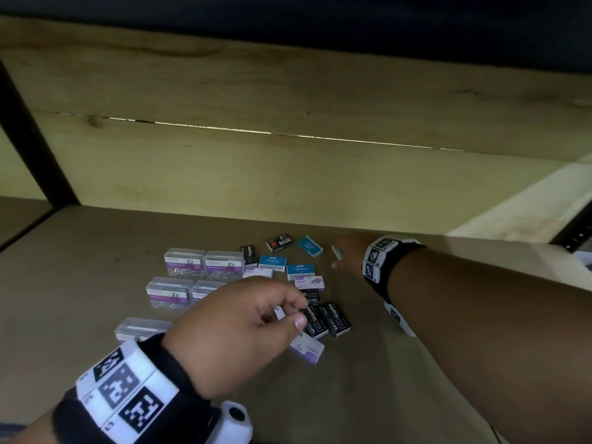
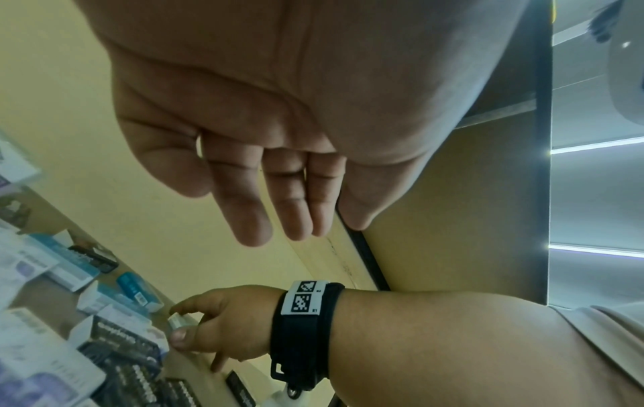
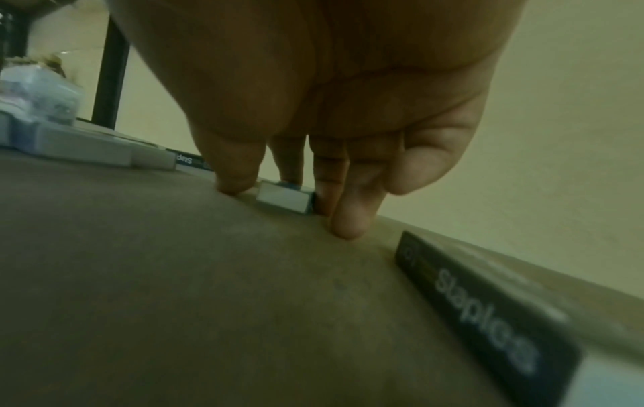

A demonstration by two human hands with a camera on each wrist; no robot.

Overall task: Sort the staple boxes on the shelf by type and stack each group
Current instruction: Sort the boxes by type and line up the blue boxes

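Observation:
Small staple boxes lie scattered on the brown shelf (image 1: 384, 395): blue ones (image 1: 272, 262), black ones (image 1: 336, 318) and white-purple ones (image 1: 310, 282). My right hand (image 1: 338, 256) reaches to the back right of the pile and pinches a small blue-and-white staple box (image 3: 282, 197) that stands on the shelf, thumb on one side and fingers on the other. Another black staple box (image 3: 487, 311) lies close under that wrist. My left hand (image 1: 288, 310) hovers over the black boxes with its fingers (image 2: 251, 220) relaxed and holding nothing.
Several clear paper-clip boxes (image 1: 185, 262) stand left of the staple boxes. A black-and-orange box (image 1: 279, 242) lies at the back. The wooden back wall (image 1: 288, 171) rises behind the pile, and a black upright post (image 1: 38, 149) stands at the left.

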